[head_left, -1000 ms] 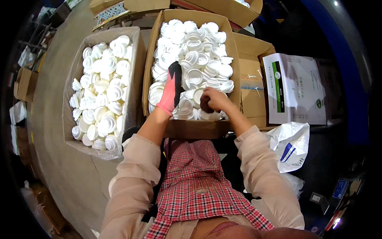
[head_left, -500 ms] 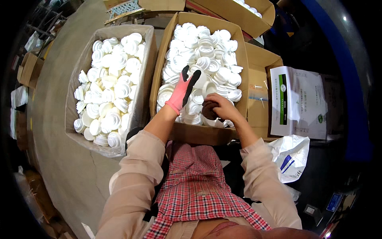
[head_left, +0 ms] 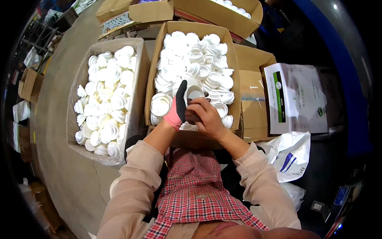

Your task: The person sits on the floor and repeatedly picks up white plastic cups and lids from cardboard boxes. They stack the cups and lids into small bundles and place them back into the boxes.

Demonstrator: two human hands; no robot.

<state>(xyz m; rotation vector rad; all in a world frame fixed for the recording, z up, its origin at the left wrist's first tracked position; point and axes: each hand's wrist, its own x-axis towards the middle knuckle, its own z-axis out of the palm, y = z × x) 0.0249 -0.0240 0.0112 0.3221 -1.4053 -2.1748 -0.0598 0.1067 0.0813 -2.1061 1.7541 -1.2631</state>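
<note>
My left hand [head_left: 177, 108], in a pink and black glove, is closed round a white plastic cap [head_left: 195, 92] with its round side turned up. Close against it, my bare right hand [head_left: 209, 119] has its fingers bent over a dark brown, soft-looking thing [head_left: 191, 116], mostly hidden between the hands. What kind of thing it is, I cannot tell. Both hands are over the near part of a cardboard box [head_left: 234, 36] heaped with white ridged caps [head_left: 197, 57].
To the left stands a plastic-lined box [head_left: 73, 119] full of white and cream caps. A flattened carton [head_left: 250, 75], a white printed box [head_left: 296, 99] and a white plastic bag [head_left: 292, 155] are on the right. More cardboard boxes [head_left: 223, 18] stand beyond.
My hands have come together. The left thumb has swung upright beside the white cap, and the right hand has moved left toward it. The whole view has shifted slightly.
</note>
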